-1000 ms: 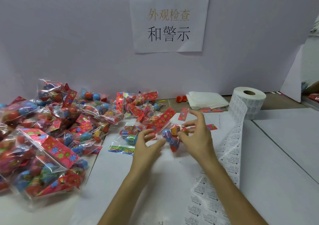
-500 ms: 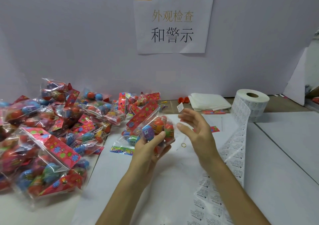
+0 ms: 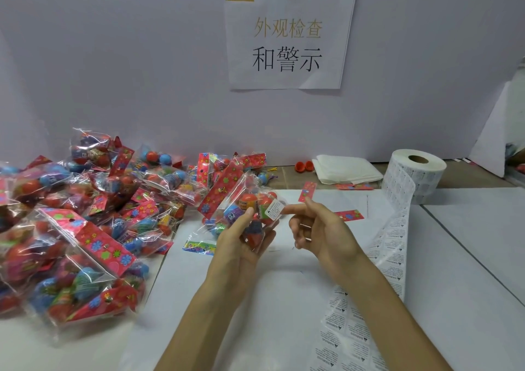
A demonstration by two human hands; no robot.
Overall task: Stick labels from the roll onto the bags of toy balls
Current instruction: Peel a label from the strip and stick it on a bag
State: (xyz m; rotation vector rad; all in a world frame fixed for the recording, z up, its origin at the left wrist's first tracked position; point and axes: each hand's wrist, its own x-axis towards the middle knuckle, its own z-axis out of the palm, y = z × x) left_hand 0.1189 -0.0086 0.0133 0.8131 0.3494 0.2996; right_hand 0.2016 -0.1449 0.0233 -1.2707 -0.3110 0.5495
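My left hand point(image 3: 238, 251) grips a clear bag of toy balls point(image 3: 241, 203) with a red flowered header, held above the white table. A small white label point(image 3: 274, 209) lies on the bag's right side. My right hand point(image 3: 321, 228) reaches in from the right; its straight index fingertip touches the label's edge while the other fingers curl and hold nothing. The label roll point(image 3: 417, 171) stands at the back right, and its printed strip point(image 3: 389, 251) trails down toward the table's front edge.
A big pile of bagged toy balls point(image 3: 85, 223) fills the left side. Folded white sheets point(image 3: 346, 168) and two orange ball halves point(image 3: 302, 166) sit by the back wall. Loose red header cards point(image 3: 349, 215) lie near my right hand. A paper sign point(image 3: 287, 38) hangs on the wall.
My left hand lifted the bag off the table and tilted it. My right hand brought the label on its fingertip down from the air onto the bag's right side.
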